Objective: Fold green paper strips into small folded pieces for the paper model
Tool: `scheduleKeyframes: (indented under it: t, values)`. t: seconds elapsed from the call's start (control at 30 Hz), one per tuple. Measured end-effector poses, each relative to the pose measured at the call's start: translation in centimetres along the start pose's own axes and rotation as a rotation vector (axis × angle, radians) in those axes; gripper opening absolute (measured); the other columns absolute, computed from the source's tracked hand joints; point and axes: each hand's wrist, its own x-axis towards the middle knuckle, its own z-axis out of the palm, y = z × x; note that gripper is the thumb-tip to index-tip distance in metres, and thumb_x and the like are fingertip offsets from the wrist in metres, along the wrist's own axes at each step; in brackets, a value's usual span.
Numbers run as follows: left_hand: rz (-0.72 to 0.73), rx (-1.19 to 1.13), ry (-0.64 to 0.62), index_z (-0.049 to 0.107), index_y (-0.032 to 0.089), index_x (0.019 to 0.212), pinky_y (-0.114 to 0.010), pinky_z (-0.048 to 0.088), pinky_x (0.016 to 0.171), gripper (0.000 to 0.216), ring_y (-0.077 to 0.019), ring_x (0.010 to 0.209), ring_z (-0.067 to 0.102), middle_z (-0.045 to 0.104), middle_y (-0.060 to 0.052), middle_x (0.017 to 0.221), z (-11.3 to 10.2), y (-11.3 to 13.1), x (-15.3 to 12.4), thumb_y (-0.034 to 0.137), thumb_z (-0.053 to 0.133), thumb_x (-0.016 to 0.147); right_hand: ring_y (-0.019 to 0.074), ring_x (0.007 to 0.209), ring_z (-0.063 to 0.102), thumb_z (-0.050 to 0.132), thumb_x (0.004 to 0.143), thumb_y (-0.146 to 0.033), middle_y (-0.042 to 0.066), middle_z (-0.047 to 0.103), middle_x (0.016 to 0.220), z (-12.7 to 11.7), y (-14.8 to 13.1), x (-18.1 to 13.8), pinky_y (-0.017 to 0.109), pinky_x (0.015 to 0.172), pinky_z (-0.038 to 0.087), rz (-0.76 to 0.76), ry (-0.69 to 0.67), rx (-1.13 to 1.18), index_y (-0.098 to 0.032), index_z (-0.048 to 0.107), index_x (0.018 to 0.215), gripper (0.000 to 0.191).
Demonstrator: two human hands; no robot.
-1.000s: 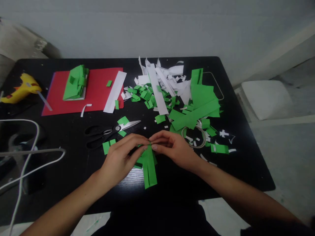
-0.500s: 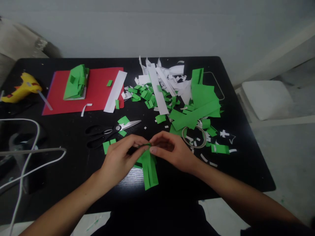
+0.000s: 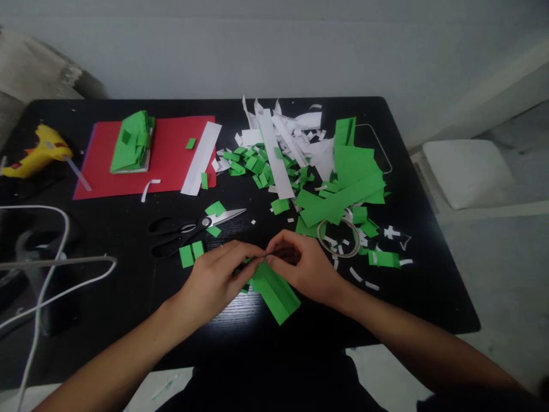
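Both of my hands meet at the top of a folded green paper strip (image 3: pixel 278 294) near the front of the table. My left hand (image 3: pixel 221 274) pinches its upper end from the left, and my right hand (image 3: pixel 306 266) pinches right beside it. Creases run lengthwise down the strip, which hangs toward me and slants to the right. The pinched edge is mostly hidden by my fingers. Left of my left hand lie small green paper pieces (image 3: pixel 191 253). Black-handled scissors (image 3: pixel 199 229) rest just beyond, blades pointing right.
A yellow glue gun (image 3: pixel 40 151) and white cables (image 3: pixel 64 229) occupy the left side. A folded green paper stack (image 3: pixel 132 143) sits on a red sheet (image 3: pixel 171 166). White scraps (image 3: pixel 315 151), green sheets (image 3: pixel 355 171) and a tape roll (image 3: pixel 341 252) lie right of centre.
The lower end of the green strip has swung to the right and its face shows broader. My fingertips have shifted slightly right, still pinching its top.
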Motion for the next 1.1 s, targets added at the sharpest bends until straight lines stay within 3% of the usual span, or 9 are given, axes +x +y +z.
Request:
scheduleKeyframes:
  t: [0.3,0.47,0.77,1.1]
  values:
    - [-0.112,-0.046,-0.035,0.073,0.019,0.102,-0.02,0.054,0.058,0.012,-0.0122,0.07,0.069,0.074,-0.002,0.085,-0.4,0.1,0.5,0.016,0.065,0.094,0.0165,0.073,0.07,0.074,0.079,-0.022,0.002,0.074,0.08,0.0,0.1,0.2,0.03,0.071,0.059,-0.002,0.048,-0.005,-0.02,0.069,0.082,0.006]
    - [-0.15,-0.052,-0.023,0.074,0.02,0.099,-0.02,0.053,0.06,0.01,-0.0113,0.068,0.068,0.073,0.001,0.081,-0.4,0.1,0.5,0.016,0.067,0.094,0.0173,0.076,0.073,0.075,0.079,-0.022,0.003,0.076,0.082,-0.1,0.1,0.2,0.031,0.073,0.06,-0.003,0.053,0.007,-0.02,0.071,0.086,0.008]
    - [-0.193,-0.122,-0.071,0.074,0.02,0.096,-0.02,0.05,0.059,0.012,-0.011,0.067,0.066,0.072,0.002,0.078,-0.6,0.2,0.5,0.012,0.067,0.091,0.019,0.079,0.077,0.078,0.08,-0.021,0.004,0.079,0.085,-0.6,-0.1,0.2,0.032,0.075,0.062,0.002,-0.06,-0.067,-0.019,0.073,0.087,0.009]
    - [-0.312,-0.203,-0.28,0.075,0.021,0.093,-0.019,0.048,0.064,0.014,-0.0105,0.074,0.069,0.075,0.003,0.085,-1.0,0.3,0.9,0.013,0.064,0.092,0.0173,0.072,0.076,0.082,0.079,-0.02,0.002,0.078,0.076,-1.2,-0.2,0.2,0.027,0.067,0.059,0.015,-0.151,-0.264,-0.018,0.074,0.088,0.012]
